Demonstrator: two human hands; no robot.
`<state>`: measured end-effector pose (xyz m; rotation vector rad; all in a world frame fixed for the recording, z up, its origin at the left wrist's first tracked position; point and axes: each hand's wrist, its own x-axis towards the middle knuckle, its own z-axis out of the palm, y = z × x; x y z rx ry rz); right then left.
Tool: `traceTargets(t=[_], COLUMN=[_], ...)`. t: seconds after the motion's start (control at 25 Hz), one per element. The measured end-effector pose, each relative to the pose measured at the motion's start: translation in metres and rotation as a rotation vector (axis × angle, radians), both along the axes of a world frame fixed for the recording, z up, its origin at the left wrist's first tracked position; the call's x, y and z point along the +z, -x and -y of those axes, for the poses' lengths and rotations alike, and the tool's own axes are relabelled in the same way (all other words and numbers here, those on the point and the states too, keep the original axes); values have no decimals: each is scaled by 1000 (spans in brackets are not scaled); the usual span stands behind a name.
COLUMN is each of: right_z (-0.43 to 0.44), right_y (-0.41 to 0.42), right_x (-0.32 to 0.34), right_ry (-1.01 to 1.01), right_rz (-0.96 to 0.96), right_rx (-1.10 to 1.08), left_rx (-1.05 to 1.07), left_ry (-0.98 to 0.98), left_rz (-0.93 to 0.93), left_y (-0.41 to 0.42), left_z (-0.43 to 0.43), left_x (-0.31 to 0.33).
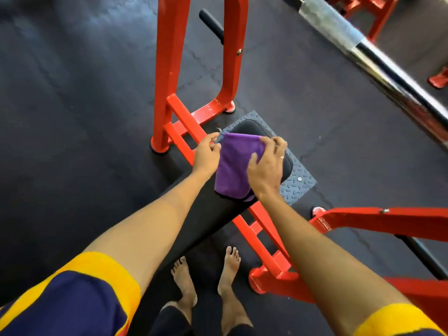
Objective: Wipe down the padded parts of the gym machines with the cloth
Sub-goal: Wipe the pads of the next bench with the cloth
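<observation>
Bare feet [184, 282] stand on the dark floor [72, 117] beside a black padded bench [206, 214]. A folded purple cloth [236, 166] drapes over the bench's far end. The left hand [207, 155] pinches its upper left corner. The right hand [266, 166] grips its right edge, thumb on top. Beyond rise red frame posts [169, 69].
</observation>
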<state>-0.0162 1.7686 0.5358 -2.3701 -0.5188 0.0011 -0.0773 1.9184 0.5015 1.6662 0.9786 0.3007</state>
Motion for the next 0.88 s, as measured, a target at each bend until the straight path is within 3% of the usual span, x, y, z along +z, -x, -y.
traceTargets(t=[0.12, 0.36, 0.48, 0.6, 0.8, 0.88], right_z=[-4, -21, -31, -42, -14, 2], right_y=[30, 18, -4, -39, -56, -38], right_x=[-45, -108, -105, -89, -64, -67], right_ry=[242, 590, 600, 629, 666, 708], right_rz=[157, 258, 373, 475, 452, 476], right_rx=[272, 356, 491, 622, 484, 578], left_rx=[77, 81, 112, 131, 156, 169], left_ry=[-9, -15, -45, -216, -394, -459], left_rz=[38, 41, 112, 106, 51, 51], left_y=[-3, -6, -5, -7, -9, -9], left_z=[3, 1, 1, 7, 16, 19], left_x=[-38, -103, -124, -131, -134, -135])
